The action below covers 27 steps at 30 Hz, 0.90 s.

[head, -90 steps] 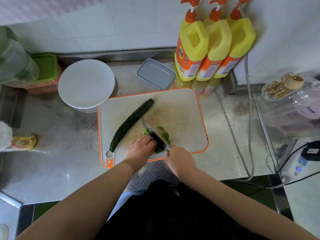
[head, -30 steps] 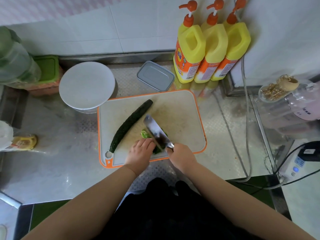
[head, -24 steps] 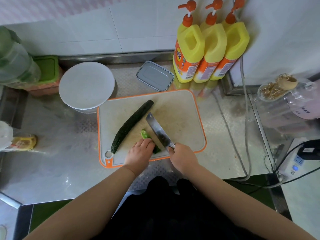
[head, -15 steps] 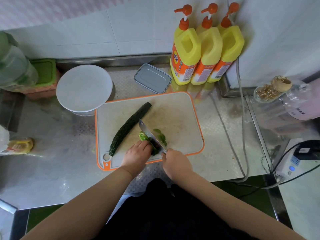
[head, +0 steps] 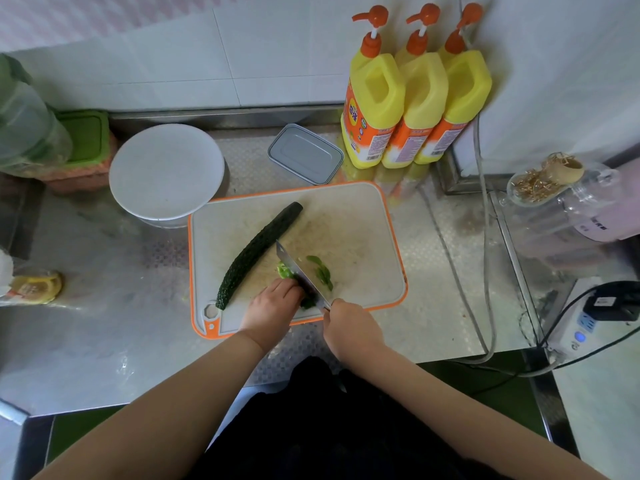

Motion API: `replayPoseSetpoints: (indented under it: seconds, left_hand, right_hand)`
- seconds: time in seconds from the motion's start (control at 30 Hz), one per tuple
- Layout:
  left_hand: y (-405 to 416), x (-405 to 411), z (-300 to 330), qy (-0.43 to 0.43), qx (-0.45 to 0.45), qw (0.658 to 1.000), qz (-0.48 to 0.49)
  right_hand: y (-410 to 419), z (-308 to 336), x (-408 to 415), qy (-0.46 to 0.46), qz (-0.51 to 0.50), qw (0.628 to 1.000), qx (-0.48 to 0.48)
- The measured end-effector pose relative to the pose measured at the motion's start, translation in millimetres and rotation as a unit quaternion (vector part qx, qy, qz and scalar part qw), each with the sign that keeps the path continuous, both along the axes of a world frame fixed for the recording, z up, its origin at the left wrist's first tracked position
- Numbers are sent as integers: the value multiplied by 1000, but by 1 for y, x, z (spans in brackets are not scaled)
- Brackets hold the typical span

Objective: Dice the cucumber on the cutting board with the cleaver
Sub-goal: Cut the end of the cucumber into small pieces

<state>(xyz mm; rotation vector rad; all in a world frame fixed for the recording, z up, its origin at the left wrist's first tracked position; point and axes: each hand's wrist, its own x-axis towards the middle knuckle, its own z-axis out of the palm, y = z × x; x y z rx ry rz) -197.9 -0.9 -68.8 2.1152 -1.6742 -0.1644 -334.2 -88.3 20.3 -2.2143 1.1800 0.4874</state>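
Cleaver grip: I am wrapping my right hand (head: 349, 323) around the handle of the cleaver (head: 300, 274), just off the near edge of the cutting board (head: 363, 220), with the blade angling across the board's near middle.
Holding hand: I am pressing my left hand (head: 273, 308) down on the cucumber piece (head: 284, 270) being cut, fingers curled over it right beside the blade.
Task's thing: the long uncut cucumber (head: 258, 252) is lying diagonally on the board's left half; cut slices (head: 322, 271) are sitting on the far side of the blade.
Risk, fingers: my fingertips are sitting very close to the edge, so a chop that drifts left is likely to nick them.
Risk, slipping: the wet piece is possibly sliding under my hand, making uneven dice.
Risk, rolling: the whole cucumber is lying loose and could be knocked off the board's left edge.
Writing: the yellow detergent bottles (head: 375, 98) behind the board are carrying orange labels with a barcode; the lettering is too blurred for me to read, I think.
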Motion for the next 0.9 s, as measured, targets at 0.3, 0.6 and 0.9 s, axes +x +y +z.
replayPoseSetpoints:
  seconds: [0.3,0.6,0.9]
  left_hand:
    - [0,3,-4,8,-3,1000,-8]
    - [2,6,-9,11,7,1000,-24]
    - [14,4,-5,19,13,1000,-19]
  right_hand:
    - [-6,0,12,27,37,999,28]
    - [-1,-17,13,15,-9,1000,22]
    - [-12,-18,12,-11,-34,998,44]
